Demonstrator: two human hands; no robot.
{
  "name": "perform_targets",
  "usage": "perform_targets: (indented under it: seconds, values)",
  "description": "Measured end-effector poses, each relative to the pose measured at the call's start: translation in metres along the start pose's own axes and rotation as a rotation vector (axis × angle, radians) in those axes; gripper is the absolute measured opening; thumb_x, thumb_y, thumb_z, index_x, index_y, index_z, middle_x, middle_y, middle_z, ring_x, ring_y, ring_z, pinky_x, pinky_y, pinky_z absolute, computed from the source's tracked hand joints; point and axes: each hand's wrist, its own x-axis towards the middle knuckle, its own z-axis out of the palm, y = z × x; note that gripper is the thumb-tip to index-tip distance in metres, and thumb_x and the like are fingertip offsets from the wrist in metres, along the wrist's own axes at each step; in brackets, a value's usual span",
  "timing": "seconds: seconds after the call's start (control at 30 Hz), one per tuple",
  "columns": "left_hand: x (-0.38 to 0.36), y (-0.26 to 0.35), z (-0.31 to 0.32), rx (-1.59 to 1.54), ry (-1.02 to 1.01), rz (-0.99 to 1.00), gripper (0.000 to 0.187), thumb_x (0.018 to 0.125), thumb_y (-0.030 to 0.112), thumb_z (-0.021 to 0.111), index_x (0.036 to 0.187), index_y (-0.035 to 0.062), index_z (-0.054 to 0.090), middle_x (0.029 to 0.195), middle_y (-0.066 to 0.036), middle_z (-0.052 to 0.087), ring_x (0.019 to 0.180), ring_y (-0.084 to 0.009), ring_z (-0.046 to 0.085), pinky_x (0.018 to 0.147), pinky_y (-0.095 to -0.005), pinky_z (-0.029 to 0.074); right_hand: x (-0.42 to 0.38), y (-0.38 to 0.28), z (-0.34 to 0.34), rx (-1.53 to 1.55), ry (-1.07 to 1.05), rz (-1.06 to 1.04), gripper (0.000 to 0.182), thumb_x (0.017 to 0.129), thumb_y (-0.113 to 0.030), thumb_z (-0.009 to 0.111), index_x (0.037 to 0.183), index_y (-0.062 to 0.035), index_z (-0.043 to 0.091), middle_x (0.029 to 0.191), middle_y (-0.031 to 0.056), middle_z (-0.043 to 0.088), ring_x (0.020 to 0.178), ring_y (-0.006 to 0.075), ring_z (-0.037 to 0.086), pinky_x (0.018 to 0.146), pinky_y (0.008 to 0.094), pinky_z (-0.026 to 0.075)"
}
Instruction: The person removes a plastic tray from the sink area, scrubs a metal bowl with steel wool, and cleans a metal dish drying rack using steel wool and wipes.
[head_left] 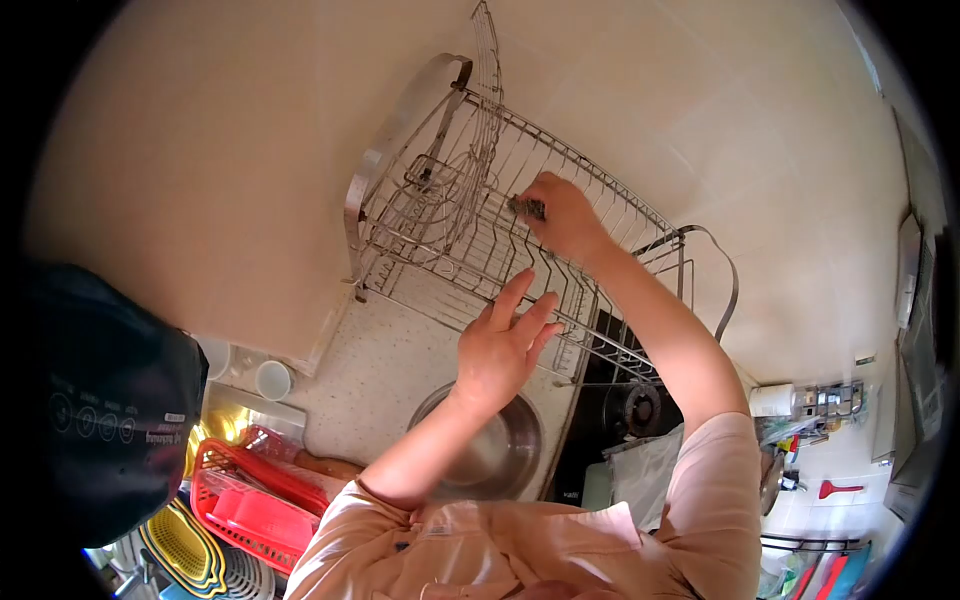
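A metal wire dish rack (600, 188) stands against the wall above the counter. My right hand (563, 218) is inside the rack, closed around a small dark scrubber (527, 207) that is near the rack's wires. My left hand (500, 345) is at the rack's front edge, fingers spread, with nothing visible in it; whether the fingertips touch the front rail I cannot tell. Curved wire pieces (440, 205) fill the rack's left end. Below my left hand, a round steel basin (490, 455) is partly hidden by my forearm.
A black stove (630, 408) lies right of the speckled counter (370, 350). At the lower left are a red basket (255, 505), yellow colanders (180, 545), a white cup (273, 380) and a large dark bag (110, 410). Utensils hang at the far right.
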Motion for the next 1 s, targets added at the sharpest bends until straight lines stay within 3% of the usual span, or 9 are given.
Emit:
perform_targets:
  seconds: [0.2, 0.3, 0.33, 0.43, 0.57, 0.67, 0.77, 0.93, 1.0]
  values:
    - [0.002, 0.0, -0.004, -0.008, 0.006, 0.022, 0.031, 0.073, 0.02, 0.071, 0.103, 0.0161, 0.062, 0.121, -0.008, 0.05, 0.089, -0.025, 0.061, 0.068, -0.0325, 0.052, -0.026, 0.021, -0.025, -0.192, -0.256, 0.161, 0.017, 0.068, -0.003, 0.066, 0.084, -0.0022, 0.063, 0.087, 0.0141, 0.055, 0.081, 0.0323, 0.056, 0.073, 0.0372, 0.047]
    - [0.002, 0.001, -0.006, -0.005, -0.003, 0.008, 0.031, 0.073, 0.02, 0.072, 0.103, 0.016, 0.062, 0.121, -0.008, 0.05, 0.09, -0.0253, 0.061, 0.068, -0.0325, 0.052, 0.008, 0.001, -0.014, -0.015, 0.023, 0.061, 0.017, 0.069, -0.002, 0.066, 0.086, -0.0026, 0.063, 0.086, 0.0143, 0.055, 0.08, 0.0322, 0.056, 0.072, 0.0368, 0.047]
    - [0.002, 0.001, -0.005, -0.003, 0.002, 0.008, 0.031, 0.073, 0.02, 0.072, 0.103, 0.016, 0.062, 0.121, -0.008, 0.05, 0.091, -0.0254, 0.061, 0.068, -0.0326, 0.052, 0.014, 0.002, 0.0, 0.069, 0.023, -0.022, 0.019, 0.068, 0.0, 0.065, 0.087, -0.0028, 0.063, 0.088, 0.0137, 0.055, 0.081, 0.0321, 0.056, 0.072, 0.0372, 0.047]
    - [0.002, -0.001, -0.007, 0.001, -0.013, 0.024, 0.032, 0.073, 0.02, 0.071, 0.104, 0.0159, 0.062, 0.12, -0.008, 0.051, 0.091, -0.0257, 0.061, 0.068, -0.0326, 0.052, -0.011, -0.001, 0.003, -0.099, 0.002, -0.018, 0.021, 0.068, 0.002, 0.064, 0.089, -0.0032, 0.063, 0.088, 0.013, 0.055, 0.08, 0.0326, 0.055, 0.072, 0.0378, 0.047]
    - [0.002, -0.001, -0.007, -0.006, -0.001, 0.03, 0.033, 0.073, 0.021, 0.071, 0.105, 0.0162, 0.061, 0.12, -0.008, 0.051, 0.09, -0.0255, 0.061, 0.068, -0.0324, 0.051, -0.028, 0.014, -0.025, -0.221, -0.3, 0.188, 0.022, 0.067, 0.001, 0.066, 0.089, -0.0038, 0.063, 0.089, 0.0121, 0.053, 0.087, 0.0328, 0.052, 0.075, 0.0378, 0.046]
    - [0.003, -0.001, -0.005, 0.008, 0.015, 0.027, 0.033, 0.074, 0.021, 0.071, 0.105, 0.0165, 0.061, 0.121, -0.008, 0.05, 0.09, -0.0249, 0.061, 0.067, -0.0322, 0.051, -0.003, 0.003, -0.008, -0.054, -0.029, 0.073, 0.023, 0.066, 0.004, 0.066, 0.087, -0.0037, 0.063, 0.091, 0.0119, 0.054, 0.091, 0.0326, 0.052, 0.076, 0.0373, 0.046]
    - [0.002, -0.001, -0.004, 0.018, 0.013, 0.046, 0.034, 0.074, 0.021, 0.071, 0.106, 0.0169, 0.061, 0.122, -0.007, 0.05, 0.086, -0.0233, 0.062, 0.066, -0.0316, 0.051, -0.019, -0.003, 0.001, 0.055, 0.011, -0.026, 0.023, 0.064, 0.007, 0.065, 0.085, -0.0036, 0.064, 0.091, 0.0121, 0.054, 0.09, 0.0328, 0.053, 0.076, 0.0374, 0.046]
    - [0.002, 0.001, -0.002, 0.038, 0.02, 0.04, 0.035, 0.074, 0.02, 0.071, 0.108, 0.0175, 0.062, 0.124, -0.006, 0.049, 0.072, -0.0197, 0.061, 0.063, -0.0305, 0.051, -0.046, 0.023, -0.039, -0.112, -0.4, 0.112, 0.033, 0.064, 0.006, 0.065, 0.095, -0.0047, 0.06, 0.093, 0.0115, 0.056, 0.09, 0.0311, 0.055, 0.078, 0.0369, 0.045]
    - [0.001, 0.002, -0.002, 0.052, 0.016, 0.029, 0.036, 0.074, 0.02, 0.071, 0.108, 0.0176, 0.062, 0.124, -0.006, 0.049, 0.067, -0.0186, 0.06, 0.061, -0.0304, 0.05, -0.029, 0.008, -0.037, 0.051, -0.183, -0.015, 0.03, 0.066, 0.003, 0.066, 0.095, -0.0047, 0.061, 0.093, 0.0117, 0.056, 0.091, 0.031, 0.055, 0.079, 0.0371, 0.045]
